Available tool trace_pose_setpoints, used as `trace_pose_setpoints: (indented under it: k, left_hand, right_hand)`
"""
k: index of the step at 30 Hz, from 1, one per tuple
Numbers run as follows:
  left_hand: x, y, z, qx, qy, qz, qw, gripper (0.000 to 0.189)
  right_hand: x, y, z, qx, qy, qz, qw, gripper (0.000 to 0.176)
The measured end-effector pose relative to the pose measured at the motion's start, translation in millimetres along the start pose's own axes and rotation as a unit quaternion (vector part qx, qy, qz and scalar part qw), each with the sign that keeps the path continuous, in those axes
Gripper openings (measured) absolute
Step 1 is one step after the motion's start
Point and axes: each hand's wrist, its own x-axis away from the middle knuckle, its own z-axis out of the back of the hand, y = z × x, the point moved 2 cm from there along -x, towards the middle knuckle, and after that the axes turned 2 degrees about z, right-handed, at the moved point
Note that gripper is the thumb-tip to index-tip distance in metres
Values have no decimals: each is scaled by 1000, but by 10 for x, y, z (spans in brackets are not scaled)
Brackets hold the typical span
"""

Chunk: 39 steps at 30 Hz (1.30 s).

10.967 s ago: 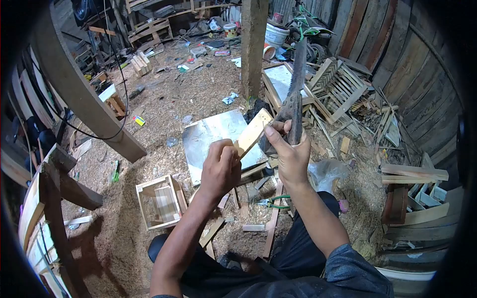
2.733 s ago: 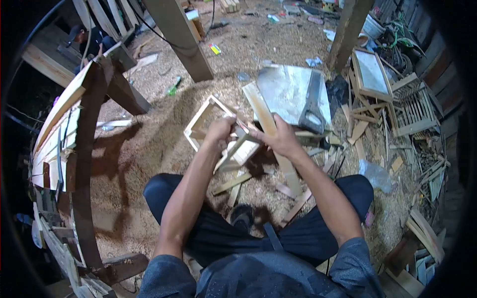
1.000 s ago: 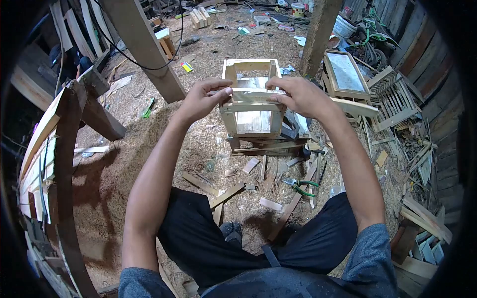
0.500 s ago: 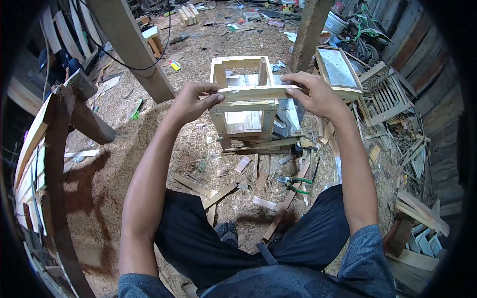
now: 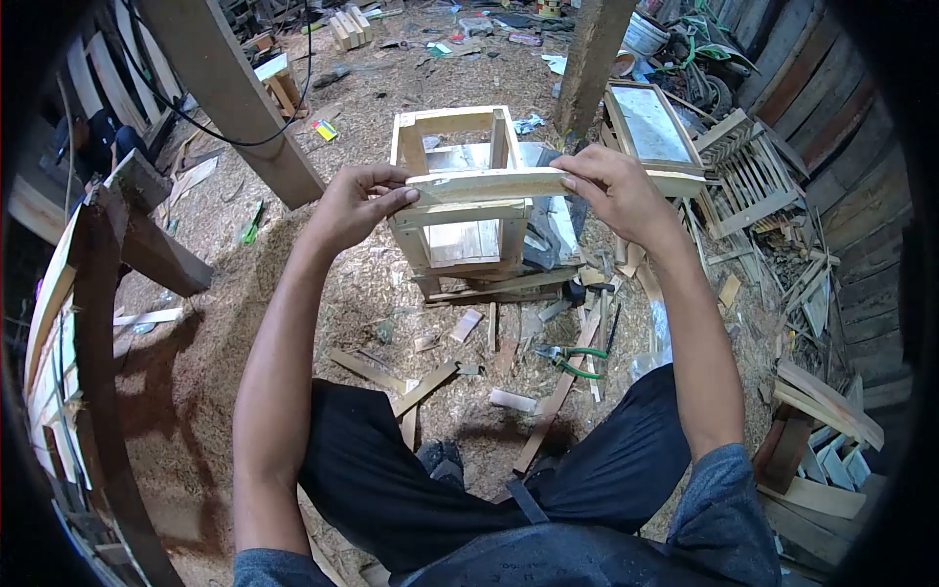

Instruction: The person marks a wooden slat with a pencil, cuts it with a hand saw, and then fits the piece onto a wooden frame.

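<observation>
A pale wooden strip [image 5: 489, 186] spans level between my two hands. My left hand [image 5: 360, 207] pinches its left end between thumb and fingers. My right hand [image 5: 611, 196] grips it farther along, thumb on the near face and fingers over the top, and a length of pale wood shows beyond that hand. Just beneath, the strip overlaps the top of a small box-shaped wooden frame [image 5: 413, 238] with open sides. Through the frame's openings, a pale board surface is visible.
Pliers with green handles [image 5: 572, 360] lie among wood offcuts [image 5: 514, 400] on the shaving-covered floor. Posts [image 5: 587, 68] rise beyond the frame. A framed white panel [image 5: 646, 122] and slatted wood [image 5: 753, 186] stand at right. Curved wooden pieces [image 5: 54, 333] are at left, with a person [image 5: 98, 147] behind.
The view has shifted slightly, so the surroundings sit farther left. Both hands keep their hold on the strip, which stays above the frame.
</observation>
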Motion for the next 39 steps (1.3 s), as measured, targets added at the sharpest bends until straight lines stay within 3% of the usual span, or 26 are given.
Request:
trace_pose_setpoints:
  k: [11,17,19,23,25,32,35,39]
  left_hand:
    - [22,-38,-6,-8,12,-3,1000,33]
    - [62,-29,-27,72,26,-10,997,29]
    - [75,28,-8,-55,18,-33,998,27]
    - [86,25,-9,-71,25,-50,996,27]
    - [79,51,2,-144,20,-66,987,27]
    - [85,42,-11,-110,23,-22,993,28]
    - [64,27,-7,-113,30,-57,991,27]
    - [53,89,-4,-124,11,-18,992,24]
  right_hand:
    - [45,-44,-64,25,24,-1,999,29]
    - [50,-17,-78,47,13,-6,999,25]
    - [52,-21,-81,51,14,-12,999,25]
    - [53,-5,-84,66,12,-4,998,25]
    - [59,-10,-92,72,36,30,996,29]
    - [65,12,-92,55,38,37,997,27]
    - [71,-18,-83,71,22,6,997,25]
    - [60,19,-87,55,4,-17,998,28]
